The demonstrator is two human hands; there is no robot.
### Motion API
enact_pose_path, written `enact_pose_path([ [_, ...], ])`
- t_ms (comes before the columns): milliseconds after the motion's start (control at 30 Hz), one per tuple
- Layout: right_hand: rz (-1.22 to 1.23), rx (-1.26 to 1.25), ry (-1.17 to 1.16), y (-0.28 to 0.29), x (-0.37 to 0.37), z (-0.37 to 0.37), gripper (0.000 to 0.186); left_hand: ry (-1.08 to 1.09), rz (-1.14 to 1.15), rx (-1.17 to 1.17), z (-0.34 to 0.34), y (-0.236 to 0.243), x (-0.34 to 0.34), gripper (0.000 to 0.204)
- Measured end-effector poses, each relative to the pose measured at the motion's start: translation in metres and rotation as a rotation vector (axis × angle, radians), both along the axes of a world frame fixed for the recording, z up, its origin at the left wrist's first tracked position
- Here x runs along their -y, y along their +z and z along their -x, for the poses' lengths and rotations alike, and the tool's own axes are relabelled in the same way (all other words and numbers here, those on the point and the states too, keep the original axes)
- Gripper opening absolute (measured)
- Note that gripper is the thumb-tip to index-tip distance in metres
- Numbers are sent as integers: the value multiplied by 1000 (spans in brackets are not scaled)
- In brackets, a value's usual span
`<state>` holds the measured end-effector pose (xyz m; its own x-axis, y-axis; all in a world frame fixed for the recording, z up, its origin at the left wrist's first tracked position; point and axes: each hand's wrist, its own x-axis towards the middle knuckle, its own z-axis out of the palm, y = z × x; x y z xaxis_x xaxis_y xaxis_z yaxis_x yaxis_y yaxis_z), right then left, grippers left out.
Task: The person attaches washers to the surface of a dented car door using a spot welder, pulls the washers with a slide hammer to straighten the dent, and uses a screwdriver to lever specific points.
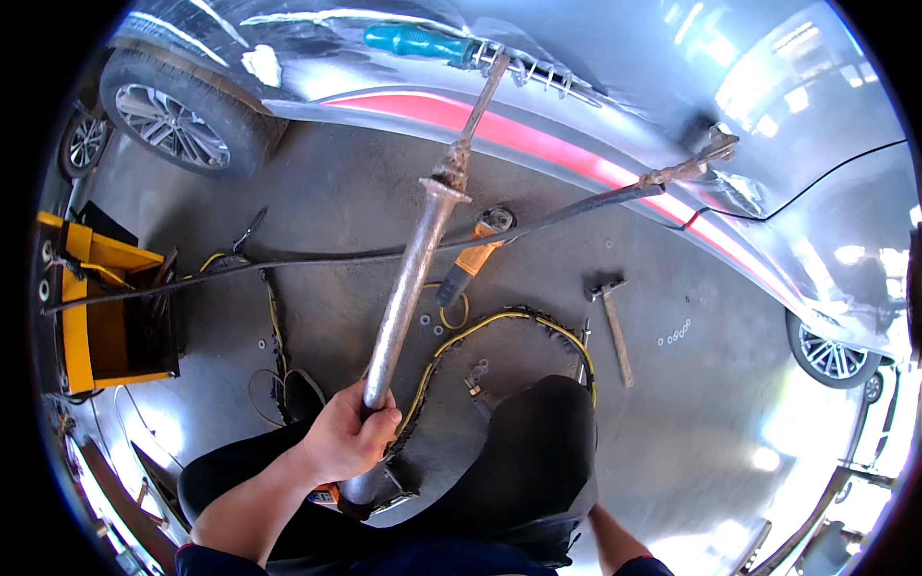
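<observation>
My left hand (351, 432) is wrapped round the lower part of a long metal slide hammer (408, 278). Its thin hooked end reaches up to a row of small rings (543, 77) standing on the silver car panel (615, 58). A screwdriver with a teal handle (418, 43) lies along the panel, its shaft apparently passing through the rings. Of my right arm only the forearm (615, 542) shows at the bottom right; the hand is hidden behind my bent knee (543, 432).
A clamp (696, 163) on a thick black cable (317, 259) touches the car. On the floor lie an orange angle grinder (475, 254), a wooden-handled hammer (615, 331), loose washers (675, 334) and a yellow hose (437, 355). At left stands a yellow-and-black cart (77, 331).
</observation>
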<state>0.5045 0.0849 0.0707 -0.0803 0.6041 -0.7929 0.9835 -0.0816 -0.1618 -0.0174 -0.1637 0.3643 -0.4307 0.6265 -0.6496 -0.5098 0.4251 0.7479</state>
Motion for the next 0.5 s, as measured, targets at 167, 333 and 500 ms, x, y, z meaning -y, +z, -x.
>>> enact_pose_path([
  [167,-554,-104,250,-28,-148,123,82,-25,29,-118,-5,0,-4,11],
  [333,-518,241,192,-40,-158,234,86,15,41,-81,-8,11,1,10],
  [500,-509,233,173,-52,-193,231,64,-49,36,-175,-11,17,-3,12],
])
